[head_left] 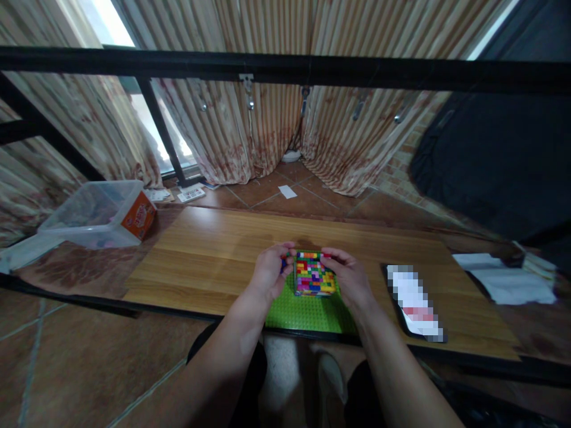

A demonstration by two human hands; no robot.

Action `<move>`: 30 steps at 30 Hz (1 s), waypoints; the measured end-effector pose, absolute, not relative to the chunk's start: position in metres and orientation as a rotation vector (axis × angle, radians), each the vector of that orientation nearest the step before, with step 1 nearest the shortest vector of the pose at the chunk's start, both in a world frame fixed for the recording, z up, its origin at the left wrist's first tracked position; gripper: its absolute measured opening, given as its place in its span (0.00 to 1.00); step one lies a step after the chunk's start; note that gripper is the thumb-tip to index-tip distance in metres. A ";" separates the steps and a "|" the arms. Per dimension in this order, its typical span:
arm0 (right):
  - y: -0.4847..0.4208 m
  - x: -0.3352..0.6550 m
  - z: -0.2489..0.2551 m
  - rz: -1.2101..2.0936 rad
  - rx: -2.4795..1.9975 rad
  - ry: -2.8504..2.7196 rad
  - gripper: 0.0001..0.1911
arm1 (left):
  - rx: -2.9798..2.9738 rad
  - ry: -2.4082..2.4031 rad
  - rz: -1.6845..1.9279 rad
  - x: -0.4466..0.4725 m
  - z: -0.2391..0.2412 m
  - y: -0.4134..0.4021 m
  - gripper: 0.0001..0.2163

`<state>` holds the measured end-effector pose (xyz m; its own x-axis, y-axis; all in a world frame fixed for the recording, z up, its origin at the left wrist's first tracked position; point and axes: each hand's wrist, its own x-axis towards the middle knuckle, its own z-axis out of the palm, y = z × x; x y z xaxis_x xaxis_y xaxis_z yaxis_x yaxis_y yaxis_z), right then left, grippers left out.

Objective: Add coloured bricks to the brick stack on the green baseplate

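A square block of many-coloured toy bricks (314, 274) stands on a green baseplate (307, 312) at the near edge of a low wooden table (200, 255). My left hand (270, 270) curls against the block's left side, fingers closed around its far left corner. My right hand (348, 274) grips the block's right side, fingers wrapped over the far right corner. Both hands hold the block between them.
A black tablet (414, 303) lies to the right of the baseplate. A clear plastic bin (96, 215) with an orange box sits on the floor at the left. Papers (506, 279) lie at the right. Curtains and a black metal rail stand behind the table.
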<state>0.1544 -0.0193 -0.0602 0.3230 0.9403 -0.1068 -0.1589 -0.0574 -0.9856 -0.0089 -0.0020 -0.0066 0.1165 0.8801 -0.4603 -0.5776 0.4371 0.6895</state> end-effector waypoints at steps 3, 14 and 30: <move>-0.018 0.153 -0.060 1.087 -1.303 -0.798 0.18 | 0.388 0.958 1.102 -0.009 -0.006 -0.002 0.07; -0.021 0.152 -0.058 1.108 -1.221 -0.745 0.18 | 0.373 0.944 1.100 -0.009 -0.009 0.000 0.10; -0.022 0.153 -0.049 0.767 -1.326 -0.886 0.12 | 0.454 0.820 1.054 -0.006 -0.008 -0.003 0.06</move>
<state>0.1531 -0.0224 -0.0487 0.4749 0.8742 0.1015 0.0244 0.1022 -0.9945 -0.0062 -0.0035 -0.0077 0.2466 0.8952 -0.3713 -0.5808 0.4432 0.6828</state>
